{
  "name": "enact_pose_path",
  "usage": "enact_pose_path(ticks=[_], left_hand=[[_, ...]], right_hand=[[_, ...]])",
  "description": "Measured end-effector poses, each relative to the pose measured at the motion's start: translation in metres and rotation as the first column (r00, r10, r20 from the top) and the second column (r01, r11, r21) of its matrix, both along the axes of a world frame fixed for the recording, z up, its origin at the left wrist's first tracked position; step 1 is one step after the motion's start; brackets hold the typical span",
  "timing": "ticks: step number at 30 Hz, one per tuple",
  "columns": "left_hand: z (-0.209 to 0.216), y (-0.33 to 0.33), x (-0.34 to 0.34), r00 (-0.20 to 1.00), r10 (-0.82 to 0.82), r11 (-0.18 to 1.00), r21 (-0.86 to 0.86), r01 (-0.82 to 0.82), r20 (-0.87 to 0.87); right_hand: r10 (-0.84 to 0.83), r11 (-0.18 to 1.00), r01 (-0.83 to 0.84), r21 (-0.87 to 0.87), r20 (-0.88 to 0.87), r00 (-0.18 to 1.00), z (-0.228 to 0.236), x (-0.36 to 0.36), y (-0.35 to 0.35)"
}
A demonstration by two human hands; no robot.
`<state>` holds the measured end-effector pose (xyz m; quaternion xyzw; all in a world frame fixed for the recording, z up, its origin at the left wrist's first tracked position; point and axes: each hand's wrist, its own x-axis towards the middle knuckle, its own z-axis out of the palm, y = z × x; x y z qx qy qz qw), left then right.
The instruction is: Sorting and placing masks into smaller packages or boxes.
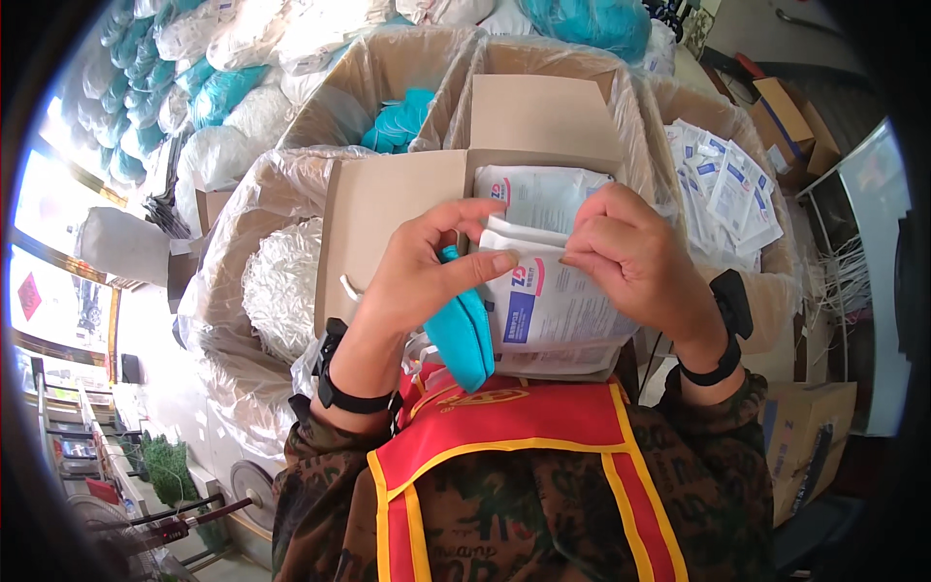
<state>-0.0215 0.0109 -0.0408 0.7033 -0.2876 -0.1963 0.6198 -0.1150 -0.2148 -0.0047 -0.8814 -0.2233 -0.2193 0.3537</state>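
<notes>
A white printed pouch (572,306) with a blue and pink label lies in front of me over an open carton (393,233). At its upper edge, my left hand (427,252) pinches the left side between thumb and fingers. A folded teal face mask (461,335) hangs below the left palm, tucked in the same hand. My right hand (630,252) has its fingers curled in a pinch on the right side of that edge. Whether the pouch's mouth is parted cannot be told. Behind it, a similar pouch (543,199) lies in the carton.
Plastic-lined boxes surround the carton: one with white strips (286,286) at left, one with teal masks (402,121) behind, one with small white packets (727,184) at right. Filled bags (252,44) are piled at the far left. A closed cardboard box (810,436) stands at lower right.
</notes>
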Motion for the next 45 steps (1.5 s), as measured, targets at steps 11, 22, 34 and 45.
enact_pose_path(ticks=[11, 22, 34, 45], left_hand=[[0.055, -0.011, -0.013, 0.971, 0.075, 0.991, -0.125, -0.048, 0.227], [0.019, -0.026, -0.039, 0.951, 0.24, 0.968, -0.129, -0.217, 0.196], [0.008, -0.019, -0.029, 0.939, 0.199, 0.914, -0.292, -0.281, -0.28], [-0.009, 0.01, 0.012, 0.966, 0.255, 0.938, -0.235, -0.256, -0.035]], right_hand=[[0.001, 0.996, 0.018, -0.092, 0.207, 0.978, 0.045, -0.003, -0.006], [-0.031, 0.99, 0.056, -0.126, 0.198, 0.98, 0.009, 0.006, 0.013], [0.151, 0.956, -0.064, -0.286, 0.295, 0.943, 0.009, -0.001, 0.032], [0.277, 0.946, -0.245, -0.212, 0.137, 0.951, 0.025, -0.044, 0.029]])
